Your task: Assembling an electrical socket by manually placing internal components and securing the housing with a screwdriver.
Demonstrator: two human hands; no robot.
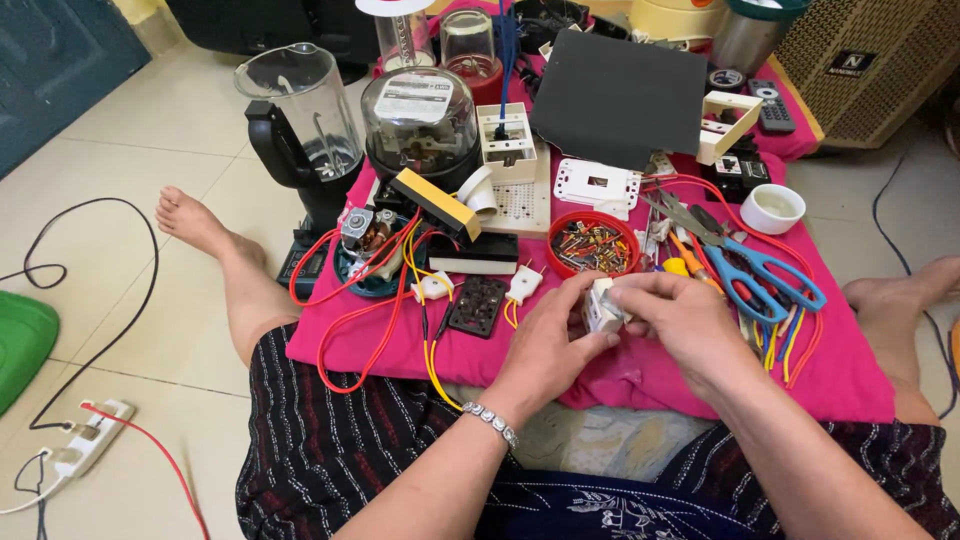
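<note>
Both my hands meet over the front of a pink cloth [850, 380] spread on the floor. My left hand [548, 342], with a metal bracelet at the wrist, grips a small white plastic electrical part [602, 308] from below and the left. My right hand [680, 318] pinches the same part from the right, fingertips on its top edge. Just beyond my hands sits a round red tray [556, 262] with several small screws and bits, and a white plug [523, 284] lies to the left of it.
Blue-handled scissors [765, 272], pliers and loose red and yellow wires [355, 345] crowd the cloth. A blender jug [300, 110], a glass-domed meter [420, 118], a dark board [618, 95] and a white cup [772, 208] stand farther back. A power strip [92, 437] lies at left on the tiles.
</note>
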